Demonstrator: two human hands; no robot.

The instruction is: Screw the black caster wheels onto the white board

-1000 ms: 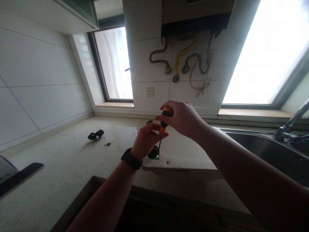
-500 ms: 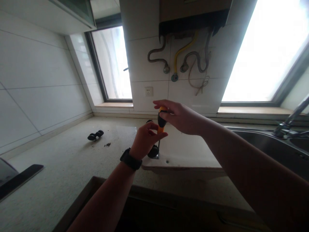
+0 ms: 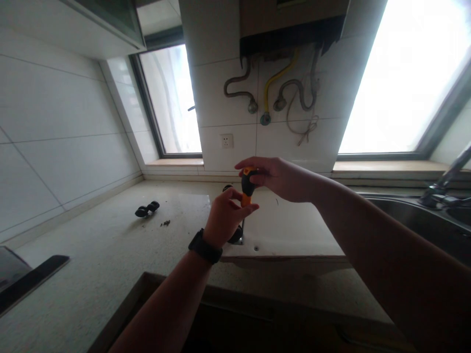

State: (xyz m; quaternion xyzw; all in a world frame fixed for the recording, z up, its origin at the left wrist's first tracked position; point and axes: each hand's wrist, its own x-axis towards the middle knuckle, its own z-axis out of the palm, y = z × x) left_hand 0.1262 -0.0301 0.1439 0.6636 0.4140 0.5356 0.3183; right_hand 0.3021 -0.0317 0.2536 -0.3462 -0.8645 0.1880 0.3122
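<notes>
An orange and black screwdriver (image 3: 248, 182) stands upright over the left end of a white board-like panel (image 3: 294, 225). My right hand (image 3: 270, 171) grips the top of its handle, fingers curled round it. Lower down, my left hand (image 3: 226, 213) pinches the orange collar of the handle between thumb and fingers. The shaft runs down beside a black caster wheel (image 3: 236, 235) on a metal plate at the panel's near corner; the tip is hard to make out. Another black caster (image 3: 227, 188) shows behind my left hand. A screw hole (image 3: 256, 248) lies to the right of the near caster.
On the stone countertop (image 3: 110, 245) lie a pair of loose black casters (image 3: 147, 209) and a small pile of screws (image 3: 165, 223). A dark flat object (image 3: 37, 279) is at the left edge. At right is a steel sink (image 3: 397, 208) with a faucet (image 3: 434, 191).
Both hands stay on the screwdriver; the right fingers have shifted slightly around the handle top. The view has moved a little.
</notes>
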